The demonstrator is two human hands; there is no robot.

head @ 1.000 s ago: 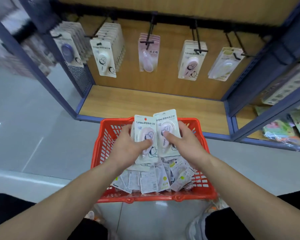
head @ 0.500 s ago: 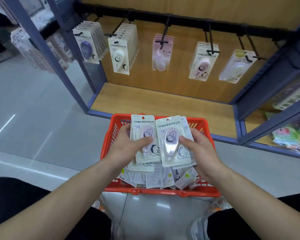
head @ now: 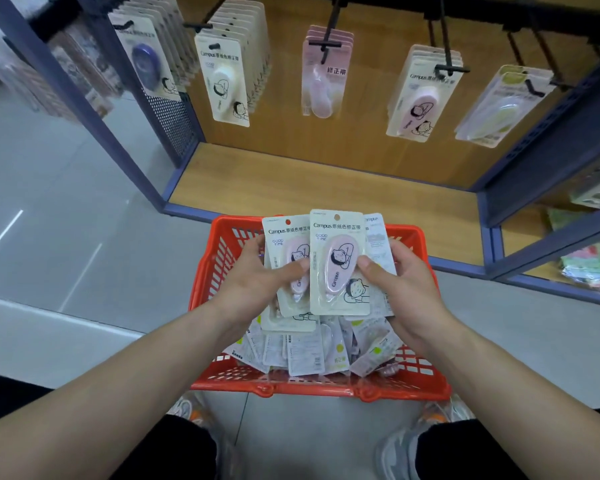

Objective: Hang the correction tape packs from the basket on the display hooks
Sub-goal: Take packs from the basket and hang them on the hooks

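Since 1.0 s ago: both hands have risen clear of the pile, and the two cards they carry, then side by side, now overlap.

Now: the left hand (head: 253,282) grips a pink correction tape pack (head: 280,244), thumb across its blister, fingers curled behind. Another card sits stacked under it. The right hand (head: 407,289) pinches a second pink pack (head: 336,268), thumb on the blister's right edge, with a rear-facing card (head: 378,237) fanned out behind. This second pack lies over the right edge of the first.

Both packs are upright, print toward the camera, held above the far half of the red basket (head: 326,389). It stands on the grey floor (head: 66,220), just in front of the wooden shelf base (head: 326,181). Inside it, loose packs (head: 305,355) lie heaped, mostly back side up.

Above, display hooks (head: 444,36) project from a black rail, carrying five rows of hung packs (head: 418,98). A matching pink design hangs on the fourth hook from the left. Neither held pack touches a hook.
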